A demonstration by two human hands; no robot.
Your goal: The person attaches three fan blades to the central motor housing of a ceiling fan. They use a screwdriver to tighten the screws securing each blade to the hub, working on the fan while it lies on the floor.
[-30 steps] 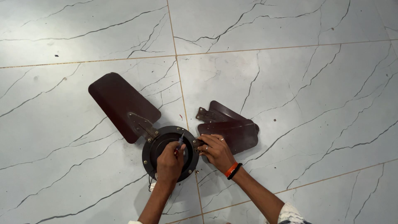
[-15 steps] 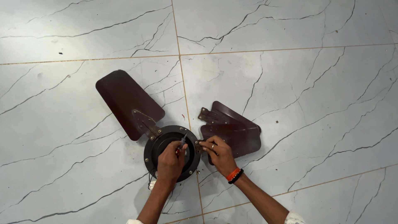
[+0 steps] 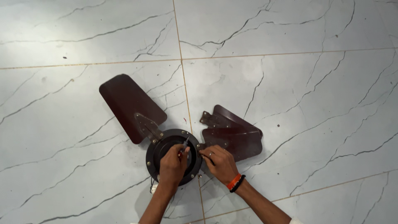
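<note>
Head view, looking straight down: dark round ceiling fan motor housing [image 3: 170, 155] lying flat on a white marble-patterned tiled floor [image 3: 290, 83], just left of a grout line running top to bottom. Left hand [image 3: 173, 165] resting over the middle of the housing, fingers [image 3: 182, 152] curled together around a slim screwdriver [image 3: 183, 145], its tip angled up and to the right toward the housing's right rim. Right hand [image 3: 219, 161] just beside the left, at that same right rim, fingers pinched together at the bracket end of the stacked blades; whether clamped on a screw or only pressing the bracket cannot be told. Orange and black bands [image 3: 235, 183] on the right wrist. 1 dark brown blade [image 3: 129, 105] bolted on by a metal bracket [image 3: 147, 126], long axis running up and to the left from the housing, away from both hands. 2 loose blades [image 3: 234, 135] stacked on each other to the right of the housing, long axes pointing right and slightly up, near ends touching or almost touching the rim beneath the right hand; right hand nearer to these, left hand nearer to the housing's centre. Several small screws dotted round the housing's rim. A short length of cable [image 3: 152, 187] just showing under the housing's lower edge. No containers in view.
</note>
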